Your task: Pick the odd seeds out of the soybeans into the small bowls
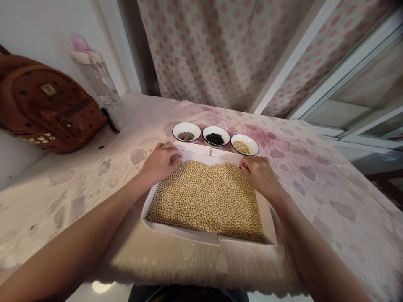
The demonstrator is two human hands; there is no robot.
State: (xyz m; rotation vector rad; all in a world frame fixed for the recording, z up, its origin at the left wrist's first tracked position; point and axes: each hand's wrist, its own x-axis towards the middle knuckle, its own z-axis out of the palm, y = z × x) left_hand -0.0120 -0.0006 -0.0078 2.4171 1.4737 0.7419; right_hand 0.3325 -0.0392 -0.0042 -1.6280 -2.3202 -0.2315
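A shallow white cardboard tray (pixel 267 226) lies in front of me, spread with yellow soybeans (pixel 204 197). At its far left corner is my left hand (pixel 161 162), closed with the fingers curled over the rim and thumb tucked in. My right hand (pixel 260 173) is at the far right corner, closed with thumb and fingertips pinched together above the beans' edge. What either hand holds, if anything, is hidden or too small to name. White bare tray floor shows along the far side, between the hands.
Just beyond the tray stand three white dark-rimmed bowls: one with multicoloured beads (pixel 186 136), one with black beans (pixel 215 139), one with pale beans (pixel 241 147). A brown backpack (pixel 53 105) and a clear bottle (pixel 97 75) with a pink top stand at left. A dotted curtain (pixel 208 54) hangs behind the table.
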